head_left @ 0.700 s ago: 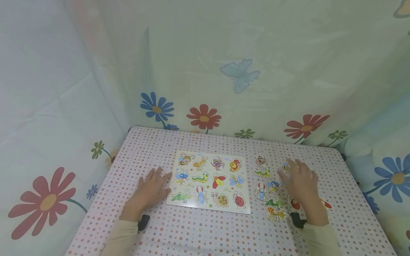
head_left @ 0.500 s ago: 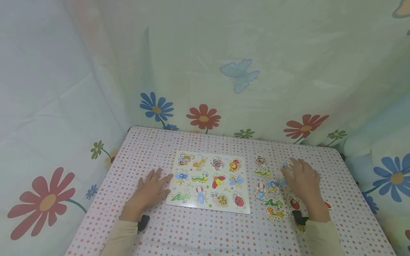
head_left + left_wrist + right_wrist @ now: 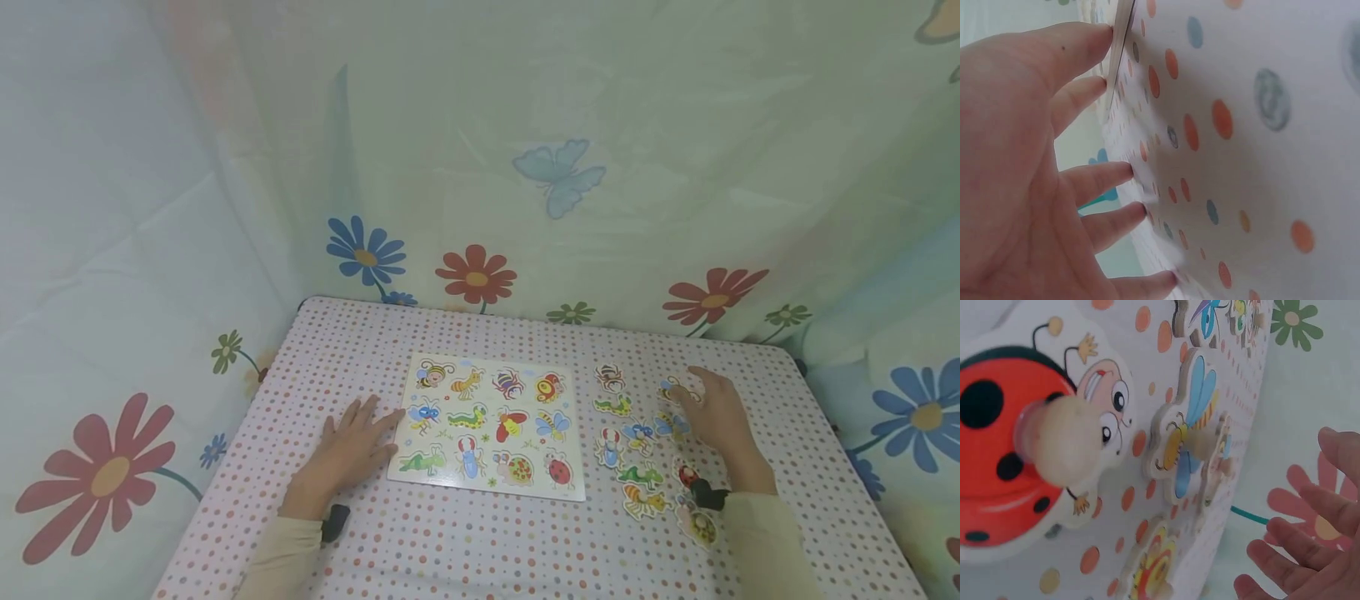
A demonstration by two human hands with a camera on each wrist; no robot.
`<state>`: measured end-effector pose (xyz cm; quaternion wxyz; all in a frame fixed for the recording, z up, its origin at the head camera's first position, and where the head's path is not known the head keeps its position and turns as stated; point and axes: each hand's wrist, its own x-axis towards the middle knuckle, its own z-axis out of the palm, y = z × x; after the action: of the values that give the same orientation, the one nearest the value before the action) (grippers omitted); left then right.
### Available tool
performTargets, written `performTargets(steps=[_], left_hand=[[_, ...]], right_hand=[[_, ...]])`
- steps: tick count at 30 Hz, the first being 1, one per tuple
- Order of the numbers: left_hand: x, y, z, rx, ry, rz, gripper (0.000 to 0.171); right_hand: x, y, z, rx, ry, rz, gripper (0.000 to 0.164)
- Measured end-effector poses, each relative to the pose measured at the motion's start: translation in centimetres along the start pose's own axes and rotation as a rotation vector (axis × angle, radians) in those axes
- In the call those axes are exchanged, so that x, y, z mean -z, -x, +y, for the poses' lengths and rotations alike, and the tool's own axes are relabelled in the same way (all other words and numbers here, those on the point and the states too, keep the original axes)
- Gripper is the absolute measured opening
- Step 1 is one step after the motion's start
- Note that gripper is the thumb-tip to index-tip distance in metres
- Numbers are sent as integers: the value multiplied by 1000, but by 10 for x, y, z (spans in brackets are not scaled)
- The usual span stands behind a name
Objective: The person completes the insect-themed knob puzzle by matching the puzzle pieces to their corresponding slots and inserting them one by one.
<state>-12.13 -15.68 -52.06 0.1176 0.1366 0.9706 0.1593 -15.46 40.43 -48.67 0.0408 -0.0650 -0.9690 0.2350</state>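
Note:
My left hand (image 3: 347,454) lies spread on the table at the left edge of a cream puzzle board (image 3: 488,492) printed with insects. Its thumb and forefinger are right at the board's edge, as the board's side (image 3: 1121,47) in the left wrist view shows. To the right, my right hand (image 3: 722,429) hovers over loose wooden pieces with its fingers loosely bent and nothing in them. Nearest to it are a bee piece (image 3: 678,389) and a dragonfly-like piece (image 3: 671,426). Below the wrist lie a ladybug piece (image 3: 997,469) with a round peg and a snail piece (image 3: 699,527).
Between board and right hand lie more pieces: a spider (image 3: 610,378), a caterpillar (image 3: 613,406), a stag beetle (image 3: 611,451), a grasshopper (image 3: 639,475) and a striped ant-like insect (image 3: 645,502). A dotted cloth (image 3: 480,550) covers the table. Flowered curtains (image 3: 450,125) stand behind and beside it.
My right hand has shifted right and turned on its side, uncovering the bee, dragonfly-like and snail pieces while covering a red piece at the right. My left hand has stayed put.

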Motion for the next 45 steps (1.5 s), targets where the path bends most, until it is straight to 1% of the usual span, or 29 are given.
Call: performTargets(steps=[3,7,15,18,21,26,31,39,42,45], left_hand=[[0,-1,1,2,-1,-6,56],[0,-1,1,5,-1,-9,56],[0,0,0,3,0,-6,57],[0,0,0,4,0,-7,57],[0,0,-1,4,1,-4,57],[1,0,0,3,1,-6,57],[1,0,0,-4,7,1,57],[-2,-1,-1,4,2,-1,56],[-3,-2,-2,5,0,-2,57],[-4,-2,-3,4,-7,0,57]], right_hand=[[-2,-4,5,-32,-85,-11,60],[-5,-7,12,-129,-161,-23,61],[-10,-14,22,-333,-265,-39,60],[-13,-17,24,-376,-307,-40,58],[-16,-19,26,-396,-335,-30,56],[-18,-22,27,-437,-356,-36,55],[-20,-22,27,-472,-347,-30,53],[-25,-23,32,-432,-263,-12,48],[-25,-23,31,-418,-214,-2,44],[-25,-24,30,-409,-190,7,42]])
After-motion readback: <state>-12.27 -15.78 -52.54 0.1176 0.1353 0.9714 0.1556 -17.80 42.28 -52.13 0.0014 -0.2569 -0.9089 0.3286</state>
